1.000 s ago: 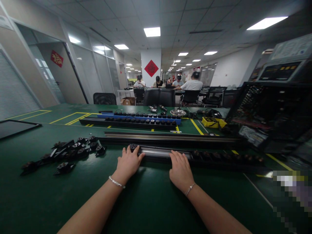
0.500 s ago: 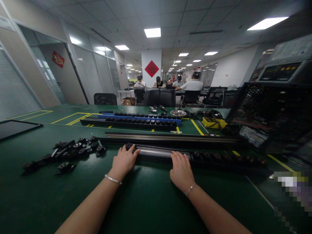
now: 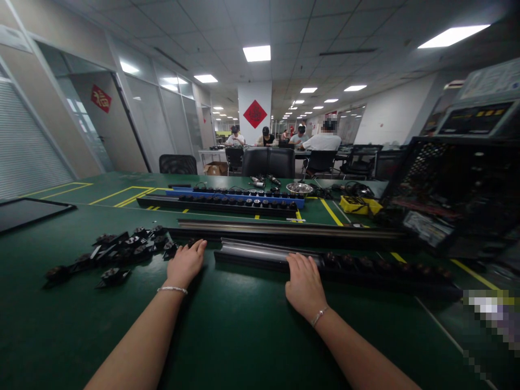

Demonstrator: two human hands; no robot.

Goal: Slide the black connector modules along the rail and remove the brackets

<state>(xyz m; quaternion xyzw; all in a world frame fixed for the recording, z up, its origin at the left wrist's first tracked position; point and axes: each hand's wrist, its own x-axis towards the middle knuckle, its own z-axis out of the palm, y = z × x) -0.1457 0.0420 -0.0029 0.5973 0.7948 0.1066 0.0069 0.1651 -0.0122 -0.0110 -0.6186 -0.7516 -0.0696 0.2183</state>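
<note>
Centrally, toward the right of the middle of the frame, a dark rail (image 3: 247, 264) is touched by the right hand (image 3: 305, 287), its fingers laid nearly side by side over the near edge; whether the thumb is pressed against it is hidden. Bright metal (image 3: 255, 251) is exposed along the rail's left stretch, while dark parts (image 3: 365, 264) are lined up toward its right end. Beyond the rail's left end, the left hand (image 3: 186, 264) is held beside a cluster of black pieces (image 3: 134, 244) at the left of the frame, its fingers extended and slightly parted; whether anything is pinched beneath them cannot be told. In judgement, the rail is best braced lightly by the right hand, so that it is not skewed on the green tabletop (image 3: 227, 336). Any piece handled at the left is better gripped by its body and lifted singly, as neighbours could be snagged or tipped. The fingertips are best placed clear of the rail's edges, and the lined-up parts left unpushed.
</note>
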